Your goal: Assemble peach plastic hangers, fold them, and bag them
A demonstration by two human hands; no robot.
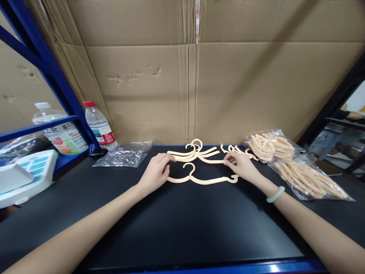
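Several cream plastic clothes hangers (186, 156) lie in an overlapping group toward the back of the black table, hooks pointing away from me. My right hand (242, 164), a pale coiled band on its wrist, pinches the right tip of the nearest hanger in that group. At its left tip are the curled fingers of my left hand (155, 172). In front lies a single hanger (209, 181), its left end partly hidden by my left hand. A small cream hook piece (234, 179) sits at its right end, below my right hand.
More small hook pieces (235, 149) lie behind my right hand. Clear bags of cream parts (308, 179) rest at the right. On the left are an empty-looking plastic bag (122, 154), a red-capped bottle (99, 125) and a white-and-blue device (28, 175). Cardboard (142, 87) walls the back.
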